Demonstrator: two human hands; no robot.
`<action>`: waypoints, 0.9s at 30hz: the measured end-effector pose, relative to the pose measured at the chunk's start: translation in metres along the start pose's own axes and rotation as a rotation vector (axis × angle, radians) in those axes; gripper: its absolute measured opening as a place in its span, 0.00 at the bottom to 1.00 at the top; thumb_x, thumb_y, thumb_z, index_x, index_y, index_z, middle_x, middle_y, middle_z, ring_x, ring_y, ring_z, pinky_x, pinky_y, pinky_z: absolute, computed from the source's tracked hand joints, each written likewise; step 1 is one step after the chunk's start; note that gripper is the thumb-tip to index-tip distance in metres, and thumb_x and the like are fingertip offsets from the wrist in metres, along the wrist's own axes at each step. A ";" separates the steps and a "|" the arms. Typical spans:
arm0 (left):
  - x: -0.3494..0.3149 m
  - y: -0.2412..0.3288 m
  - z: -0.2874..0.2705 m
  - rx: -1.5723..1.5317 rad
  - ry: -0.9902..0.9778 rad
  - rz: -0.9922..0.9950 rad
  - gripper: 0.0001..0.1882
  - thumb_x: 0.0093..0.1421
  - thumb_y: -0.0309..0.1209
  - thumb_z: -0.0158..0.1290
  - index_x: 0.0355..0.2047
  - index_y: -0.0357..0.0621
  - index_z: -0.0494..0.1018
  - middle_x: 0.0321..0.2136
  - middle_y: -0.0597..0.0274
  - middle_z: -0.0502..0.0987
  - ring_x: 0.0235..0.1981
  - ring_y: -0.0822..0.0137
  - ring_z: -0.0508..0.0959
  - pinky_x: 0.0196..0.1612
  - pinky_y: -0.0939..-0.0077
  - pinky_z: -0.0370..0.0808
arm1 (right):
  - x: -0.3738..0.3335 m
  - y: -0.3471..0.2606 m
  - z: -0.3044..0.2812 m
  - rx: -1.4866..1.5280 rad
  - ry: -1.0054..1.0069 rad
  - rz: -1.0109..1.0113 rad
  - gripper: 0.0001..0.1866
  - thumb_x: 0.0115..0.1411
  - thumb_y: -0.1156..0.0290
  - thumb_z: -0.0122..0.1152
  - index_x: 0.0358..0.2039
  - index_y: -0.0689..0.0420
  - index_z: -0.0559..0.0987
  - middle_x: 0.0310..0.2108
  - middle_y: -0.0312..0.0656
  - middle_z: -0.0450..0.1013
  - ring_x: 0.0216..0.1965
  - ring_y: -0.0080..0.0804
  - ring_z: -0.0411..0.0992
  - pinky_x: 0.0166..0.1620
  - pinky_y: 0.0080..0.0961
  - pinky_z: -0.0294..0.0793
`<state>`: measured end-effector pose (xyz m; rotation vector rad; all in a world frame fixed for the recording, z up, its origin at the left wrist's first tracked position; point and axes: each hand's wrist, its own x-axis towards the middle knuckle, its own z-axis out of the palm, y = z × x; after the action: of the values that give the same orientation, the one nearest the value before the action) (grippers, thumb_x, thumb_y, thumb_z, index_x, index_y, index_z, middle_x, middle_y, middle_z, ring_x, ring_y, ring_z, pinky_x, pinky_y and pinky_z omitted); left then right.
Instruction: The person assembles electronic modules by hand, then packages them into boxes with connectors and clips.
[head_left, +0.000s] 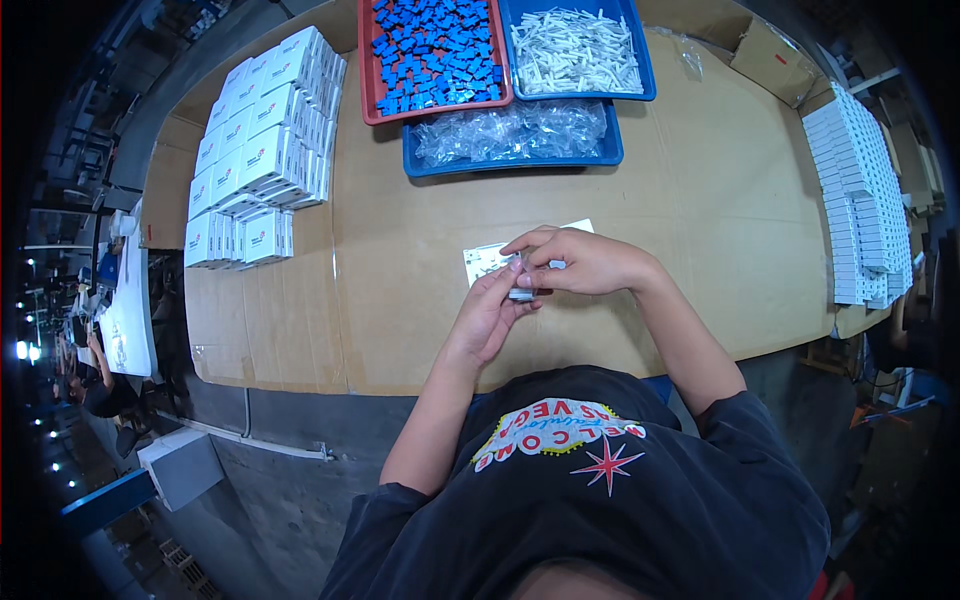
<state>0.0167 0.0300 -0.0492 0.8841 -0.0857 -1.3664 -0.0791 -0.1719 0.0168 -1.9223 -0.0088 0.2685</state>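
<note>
Currently, a small pale piece [521, 294] is held between the two hands, at the near side of a printed sheet [482, 262] lying on the bench [720, 210]. By the left hand [488, 318] the piece is clamped between thumb and fingers. The right hand [595, 262] is brought over it from the other side with bent fingers; whether its fingertips are pinched together or merely rested on the piece cannot be told. The piece is partly covered by the fingers, so its exact form is not established.

For sound handling, the left grip is best kept steady and light, with the finer movement left to the right fingertips. Slipping or skewing is judged the main risk with so small an item; pressure should be applied evenly and the fingers spread so that the work can be seen.

Beyond the hands, blue pieces [440, 60] are kept in a red tray [440, 111], and clear plastic bags [510, 135] in a blue tray [515, 169]. White boxes [260, 150] are stacked at the left.
</note>
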 end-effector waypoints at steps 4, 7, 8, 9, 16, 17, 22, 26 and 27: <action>0.000 0.003 0.002 0.047 -0.008 0.030 0.19 0.79 0.38 0.44 0.57 0.36 0.73 0.47 0.56 0.82 0.46 0.62 0.83 0.49 0.67 0.83 | 0.000 -0.003 -0.004 0.035 0.016 -0.044 0.15 0.72 0.63 0.60 0.45 0.62 0.87 0.61 0.55 0.74 0.55 0.47 0.77 0.59 0.36 0.76; -0.001 0.004 0.001 0.032 -0.044 0.029 0.18 0.78 0.38 0.45 0.55 0.35 0.74 0.46 0.57 0.82 0.42 0.64 0.83 0.44 0.69 0.82 | -0.004 -0.007 -0.007 0.026 0.004 -0.120 0.13 0.70 0.66 0.61 0.40 0.63 0.86 0.56 0.51 0.78 0.50 0.42 0.79 0.56 0.36 0.77; 0.000 0.004 0.002 0.039 -0.043 0.054 0.18 0.78 0.39 0.46 0.54 0.37 0.75 0.44 0.59 0.83 0.38 0.68 0.81 0.41 0.74 0.79 | -0.004 -0.010 -0.012 0.018 0.010 -0.121 0.13 0.70 0.66 0.61 0.40 0.63 0.86 0.56 0.51 0.78 0.50 0.42 0.79 0.56 0.36 0.77; 0.001 0.004 0.002 0.046 -0.042 0.079 0.17 0.78 0.40 0.47 0.53 0.39 0.76 0.43 0.61 0.83 0.35 0.73 0.79 0.38 0.78 0.76 | -0.005 -0.012 -0.016 -0.015 -0.001 -0.075 0.12 0.70 0.66 0.62 0.40 0.62 0.86 0.56 0.50 0.78 0.52 0.42 0.78 0.57 0.36 0.76; -0.002 0.008 0.007 0.149 -0.065 0.042 0.23 0.79 0.39 0.42 0.58 0.32 0.74 0.46 0.52 0.84 0.39 0.70 0.82 0.42 0.75 0.79 | 0.008 0.019 -0.091 -0.153 0.424 0.079 0.11 0.68 0.67 0.64 0.41 0.61 0.85 0.39 0.46 0.84 0.40 0.36 0.81 0.46 0.35 0.79; -0.005 0.006 0.009 0.189 -0.050 0.047 0.23 0.79 0.40 0.42 0.59 0.33 0.75 0.47 0.55 0.84 0.39 0.72 0.82 0.42 0.76 0.77 | 0.014 0.030 -0.110 -0.251 0.593 0.060 0.11 0.67 0.67 0.64 0.42 0.60 0.85 0.38 0.46 0.84 0.39 0.37 0.82 0.45 0.36 0.79; -0.014 0.001 0.015 0.322 -0.072 0.003 0.23 0.79 0.41 0.44 0.61 0.38 0.76 0.50 0.58 0.84 0.44 0.72 0.82 0.50 0.77 0.77 | 0.042 0.063 -0.196 -0.534 1.061 0.161 0.12 0.66 0.66 0.63 0.45 0.57 0.85 0.40 0.48 0.84 0.41 0.47 0.82 0.46 0.41 0.80; -0.020 0.000 0.010 0.256 -0.093 -0.039 0.23 0.78 0.41 0.45 0.63 0.38 0.74 0.51 0.58 0.84 0.46 0.71 0.83 0.52 0.74 0.78 | 0.061 0.079 -0.215 -0.731 1.183 0.241 0.11 0.64 0.66 0.62 0.44 0.55 0.85 0.43 0.47 0.83 0.44 0.49 0.81 0.48 0.45 0.80; -0.020 -0.001 0.008 0.239 -0.092 -0.039 0.24 0.78 0.41 0.45 0.64 0.38 0.73 0.51 0.57 0.84 0.46 0.71 0.82 0.52 0.73 0.78 | 0.064 0.085 -0.217 -0.733 1.189 0.234 0.11 0.64 0.66 0.62 0.44 0.55 0.85 0.43 0.47 0.83 0.44 0.49 0.81 0.48 0.45 0.80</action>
<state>0.0067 0.0436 -0.0357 1.0254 -0.3092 -1.4537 0.0140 -0.3942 -0.0007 -2.5189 1.0239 -0.8649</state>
